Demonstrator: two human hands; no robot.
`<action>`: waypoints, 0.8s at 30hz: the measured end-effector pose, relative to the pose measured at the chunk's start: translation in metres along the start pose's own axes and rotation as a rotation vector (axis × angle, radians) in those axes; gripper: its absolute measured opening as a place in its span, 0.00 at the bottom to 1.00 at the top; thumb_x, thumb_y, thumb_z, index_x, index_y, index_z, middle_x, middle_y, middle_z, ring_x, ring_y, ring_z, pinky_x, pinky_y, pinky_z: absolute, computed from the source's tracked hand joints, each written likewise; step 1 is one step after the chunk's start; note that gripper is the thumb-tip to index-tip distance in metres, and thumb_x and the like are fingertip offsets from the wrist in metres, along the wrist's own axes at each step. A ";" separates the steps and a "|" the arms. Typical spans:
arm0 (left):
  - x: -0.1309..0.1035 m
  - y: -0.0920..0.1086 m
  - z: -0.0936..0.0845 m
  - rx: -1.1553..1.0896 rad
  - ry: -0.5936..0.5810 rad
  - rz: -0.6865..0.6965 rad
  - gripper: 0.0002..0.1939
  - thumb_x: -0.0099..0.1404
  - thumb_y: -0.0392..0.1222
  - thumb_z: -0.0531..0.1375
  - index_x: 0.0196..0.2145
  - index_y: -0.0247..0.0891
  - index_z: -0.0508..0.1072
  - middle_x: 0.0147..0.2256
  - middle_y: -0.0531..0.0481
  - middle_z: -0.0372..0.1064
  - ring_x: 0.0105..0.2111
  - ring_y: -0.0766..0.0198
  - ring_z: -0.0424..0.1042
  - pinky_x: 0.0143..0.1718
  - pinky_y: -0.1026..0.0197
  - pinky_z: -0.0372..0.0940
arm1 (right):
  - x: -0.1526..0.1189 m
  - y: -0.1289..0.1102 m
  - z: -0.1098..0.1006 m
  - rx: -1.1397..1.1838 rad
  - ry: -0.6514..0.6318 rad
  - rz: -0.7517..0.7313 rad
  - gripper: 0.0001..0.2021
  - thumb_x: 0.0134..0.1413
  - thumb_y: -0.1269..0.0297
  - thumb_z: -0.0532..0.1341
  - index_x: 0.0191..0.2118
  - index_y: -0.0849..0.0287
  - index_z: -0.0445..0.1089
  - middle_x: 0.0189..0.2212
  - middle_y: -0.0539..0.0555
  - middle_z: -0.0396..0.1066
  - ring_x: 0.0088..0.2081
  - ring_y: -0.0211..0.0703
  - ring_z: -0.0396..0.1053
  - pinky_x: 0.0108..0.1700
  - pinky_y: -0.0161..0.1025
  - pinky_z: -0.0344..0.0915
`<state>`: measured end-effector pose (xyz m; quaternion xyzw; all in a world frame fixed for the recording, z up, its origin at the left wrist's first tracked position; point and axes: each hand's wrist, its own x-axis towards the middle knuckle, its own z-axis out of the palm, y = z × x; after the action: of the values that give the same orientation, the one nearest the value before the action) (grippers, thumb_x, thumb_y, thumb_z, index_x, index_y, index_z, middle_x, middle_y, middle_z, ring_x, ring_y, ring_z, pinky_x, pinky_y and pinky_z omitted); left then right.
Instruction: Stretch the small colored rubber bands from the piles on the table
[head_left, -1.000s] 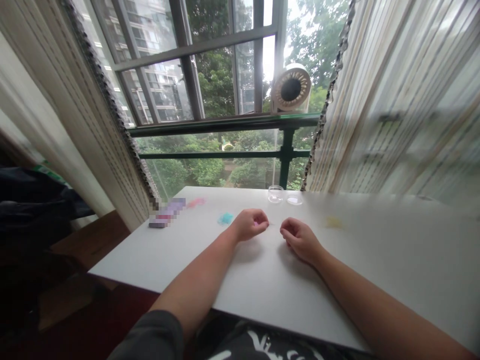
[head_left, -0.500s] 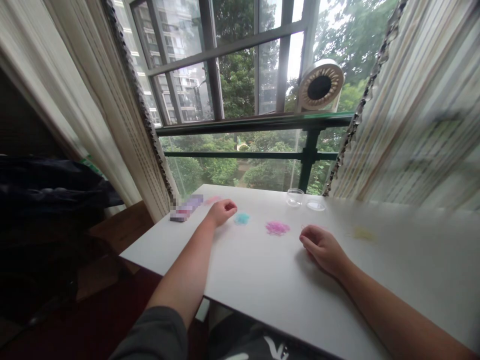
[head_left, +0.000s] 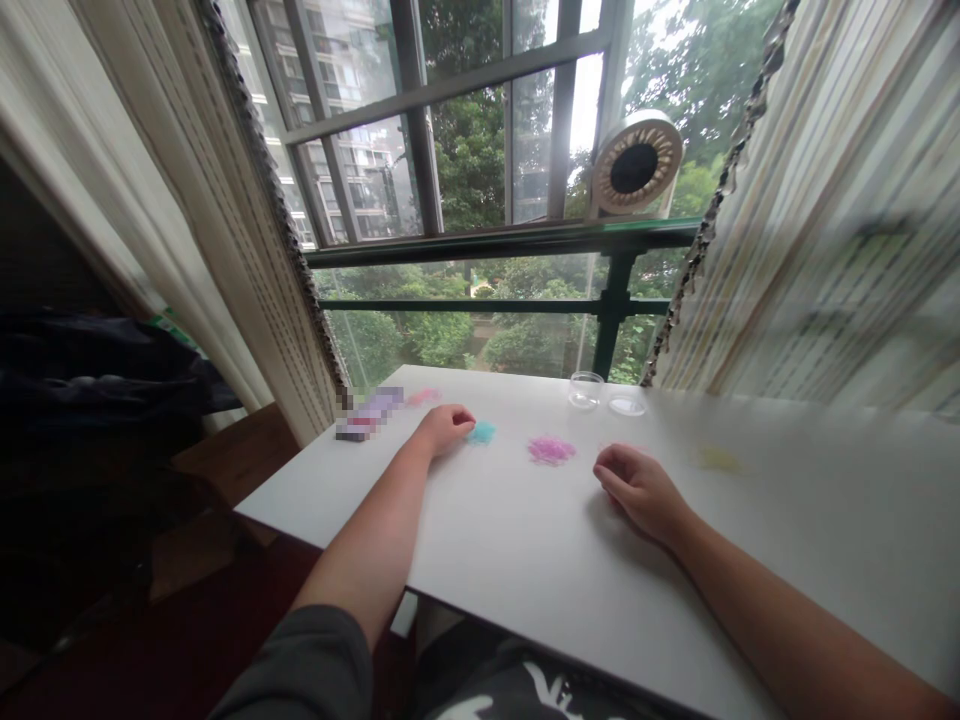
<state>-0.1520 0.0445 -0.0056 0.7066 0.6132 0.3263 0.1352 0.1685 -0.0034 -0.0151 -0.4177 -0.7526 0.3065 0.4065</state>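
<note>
My left hand is at the near left edge of a small blue pile of fine loose pieces, fingertips pinched together and touching or just over it. What sits in the pinch, if anything, is too small to make out. Resting on the white table, my right hand has its fingers curled in toward the thumb; their inside is hidden. A pinkish-purple pile of similar small pieces lies between the two hands. Just behind my right hand, a faint pale patch is mostly covered by it.
Farther left lie a pink pile and a blurred-out purple box. A clear round cup and its flat lid are at the back edge. A yellowish pile lies right. A round fan stands by the window railing.
My left hand's pinched fingertips have come down and closer to the blue pile. My right hand stays in nearly the same place, and the whole view has shifted slightly.
</note>
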 end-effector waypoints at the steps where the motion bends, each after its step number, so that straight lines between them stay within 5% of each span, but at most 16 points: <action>1: 0.000 0.001 0.001 0.002 -0.001 0.001 0.10 0.51 0.42 0.58 0.30 0.36 0.75 0.29 0.49 0.73 0.28 0.64 0.70 0.30 0.64 0.63 | 0.000 0.000 0.000 0.001 0.002 0.002 0.06 0.46 0.63 0.55 0.24 0.58 0.61 0.14 0.45 0.58 0.17 0.34 0.56 0.20 0.33 0.54; 18: 0.006 -0.007 0.003 -0.021 0.044 -0.033 0.12 0.51 0.40 0.59 0.34 0.36 0.74 0.33 0.49 0.74 0.32 0.64 0.71 0.36 0.65 0.65 | 0.002 0.004 0.001 -0.050 -0.011 -0.021 0.05 0.49 0.65 0.54 0.25 0.59 0.61 0.16 0.45 0.59 0.19 0.34 0.57 0.23 0.33 0.54; 24: 0.016 -0.025 -0.009 -0.002 0.246 -0.148 0.12 0.57 0.35 0.51 0.36 0.36 0.73 0.34 0.50 0.74 0.35 0.65 0.71 0.39 0.64 0.64 | 0.001 0.001 0.000 -0.078 -0.006 -0.032 0.06 0.48 0.64 0.53 0.25 0.59 0.61 0.16 0.45 0.58 0.18 0.34 0.56 0.22 0.33 0.54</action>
<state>-0.1765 0.0628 -0.0093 0.6140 0.6752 0.4002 0.0832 0.1685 -0.0019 -0.0152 -0.4200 -0.7718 0.2719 0.3924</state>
